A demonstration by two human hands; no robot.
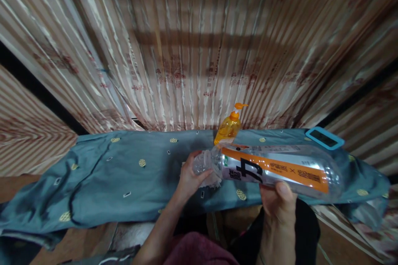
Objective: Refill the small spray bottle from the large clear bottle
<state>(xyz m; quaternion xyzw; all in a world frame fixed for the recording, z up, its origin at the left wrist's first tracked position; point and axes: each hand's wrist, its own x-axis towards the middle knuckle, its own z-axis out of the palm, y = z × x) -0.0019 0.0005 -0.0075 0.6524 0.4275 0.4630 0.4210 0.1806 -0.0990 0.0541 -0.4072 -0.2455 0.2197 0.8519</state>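
My left hand (189, 176) is curled around the neck end of the bottle (273, 169), fingers closed over what looks like a crumpled wad of tissue or cloth (214, 180) pressed at the mouth — I cannot tell whether a cap is on underneath. The bottle lies on its side in the air just above the near edge of the desk, mouth to the left, base to the right. It is clear thin plastic with an orange-and-white label, and it looks empty, so I judge it light, a little springy under a squeeze, and slick where bare; the labelled middle gives the better grip. My right hand (278, 203) holds it there from below, thumb pressed up on the near side, the other fingers hidden behind. Past the bottle an orange pump bottle (229, 127) stands near the desk's far edge, and a blue-framed phone-like slab (325, 137) lies at the far right corner. The desk wears a loose teal cloth (124, 169) with small yellow spots — wrinkled, likely to slide. Pleated striped curtains (199, 45) close off the room behind.
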